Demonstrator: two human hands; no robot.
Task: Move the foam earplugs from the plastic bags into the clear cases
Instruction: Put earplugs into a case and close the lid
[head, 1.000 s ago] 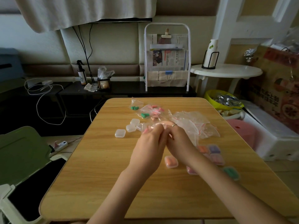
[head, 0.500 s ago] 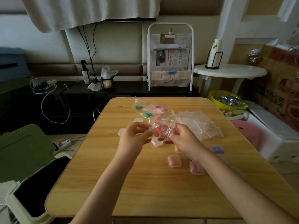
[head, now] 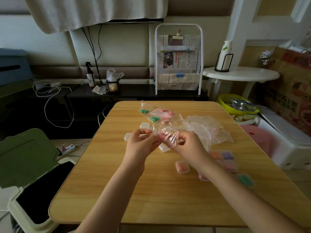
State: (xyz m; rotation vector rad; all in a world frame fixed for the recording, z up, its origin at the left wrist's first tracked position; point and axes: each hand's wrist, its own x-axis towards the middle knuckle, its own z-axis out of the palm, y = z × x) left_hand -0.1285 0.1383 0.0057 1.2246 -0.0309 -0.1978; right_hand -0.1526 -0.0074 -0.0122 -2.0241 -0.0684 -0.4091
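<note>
- Both my hands pinch one small bag [head: 167,137] above table [head: 117,190] centre: left hand [head: 143,143] at its 9 o'clock edge, right hand [head: 188,145] at 3.
- I'd peel the zip apart slowly; film is thin, crinkly, slippery.
- Pink earplugs [head: 162,136] inside look soft, squashy.
- Empty case [head: 165,147] just below; filled cases [head: 182,167] at 5 o'clock.

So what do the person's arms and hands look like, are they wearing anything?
Both arms are bare, with no sleeves in view as far as the picture's bottom edge. The left hand and right hand wear no gloves, and no watch or bracelet shows on either wrist. Whether there is a ring is too blurry to tell here.
</note>
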